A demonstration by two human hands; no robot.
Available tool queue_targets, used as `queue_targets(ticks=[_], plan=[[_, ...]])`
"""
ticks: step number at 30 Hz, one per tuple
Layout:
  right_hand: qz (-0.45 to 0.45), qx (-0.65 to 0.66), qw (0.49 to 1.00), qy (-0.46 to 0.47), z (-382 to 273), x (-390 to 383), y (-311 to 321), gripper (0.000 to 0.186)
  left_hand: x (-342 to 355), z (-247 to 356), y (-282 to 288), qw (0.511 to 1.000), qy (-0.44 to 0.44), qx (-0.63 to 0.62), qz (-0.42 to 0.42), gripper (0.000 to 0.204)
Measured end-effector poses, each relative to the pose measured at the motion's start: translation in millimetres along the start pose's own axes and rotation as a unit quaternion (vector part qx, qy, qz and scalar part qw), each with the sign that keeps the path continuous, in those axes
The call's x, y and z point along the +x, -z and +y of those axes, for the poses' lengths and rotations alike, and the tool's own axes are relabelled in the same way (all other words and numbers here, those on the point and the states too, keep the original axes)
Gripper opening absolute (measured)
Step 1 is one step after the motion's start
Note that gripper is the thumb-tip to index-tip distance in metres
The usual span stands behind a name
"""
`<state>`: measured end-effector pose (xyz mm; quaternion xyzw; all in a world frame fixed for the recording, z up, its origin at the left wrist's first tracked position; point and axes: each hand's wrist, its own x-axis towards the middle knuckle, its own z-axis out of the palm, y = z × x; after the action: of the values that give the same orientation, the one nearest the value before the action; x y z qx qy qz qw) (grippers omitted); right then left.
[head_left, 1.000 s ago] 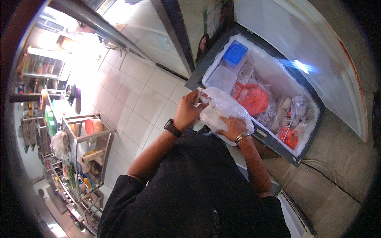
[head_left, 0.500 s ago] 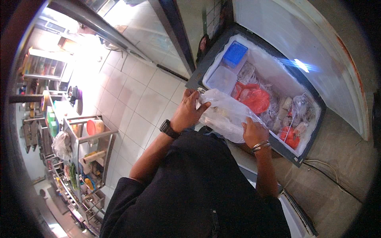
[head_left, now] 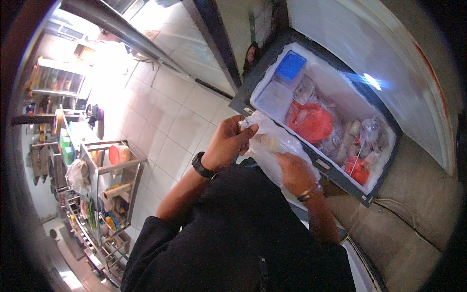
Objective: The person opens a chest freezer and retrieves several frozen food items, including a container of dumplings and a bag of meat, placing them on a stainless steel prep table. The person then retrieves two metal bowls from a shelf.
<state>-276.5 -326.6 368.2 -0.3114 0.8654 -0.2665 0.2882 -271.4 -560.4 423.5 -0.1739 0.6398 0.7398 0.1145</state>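
My left hand (head_left: 227, 141), with a dark watch on the wrist, pinches the gathered edge of a translucent white plastic bag (head_left: 270, 128). Something pale shows through the plastic. My right hand (head_left: 296, 173), wearing a bracelet, is blurred against the bag's lower right part, its fingertips hidden in the plastic. Just beyond the bag stands an open chest freezer (head_left: 379, 176) with frosted walls, holding a blue-lidded box (head_left: 290, 65), a translucent container (head_left: 272, 100), a red bag (head_left: 310, 121), a smaller red bundle (head_left: 359, 171) and several clear bags (head_left: 371, 134).
The raised lid (head_left: 399, 112) leans back at the right. At left a metal rack (head_left: 112, 167) holds tubs, bags and greens. A tiled floor (head_left: 165, 126) lies between rack and freezer; a glass panel (head_left: 194, 39) rises behind. A cable (head_left: 408, 211) runs beside the freezer.
Since half a second ago my right hand has shifted down and left along the bag, which has crumpled differently. My left hand keeps its grip, slightly lower than before.
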Motion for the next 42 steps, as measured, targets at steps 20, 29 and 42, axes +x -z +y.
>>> queue_targets(ticks=[20,29,42], plan=[[-0.111,-0.198,0.946,0.230,-194,250,-186,0.052,-196,22,248,0.924,-0.152,-0.153,0.315,0.031],[-0.351,-0.171,0.866,0.313,-355,337,-275,0.065,-275,-41,381,0.856,-0.151,-0.237,0.434,0.029],[-0.481,0.411,0.760,0.152,-549,452,-291,0.090,-336,-90,610,0.669,-0.158,-0.300,0.662,0.020]])
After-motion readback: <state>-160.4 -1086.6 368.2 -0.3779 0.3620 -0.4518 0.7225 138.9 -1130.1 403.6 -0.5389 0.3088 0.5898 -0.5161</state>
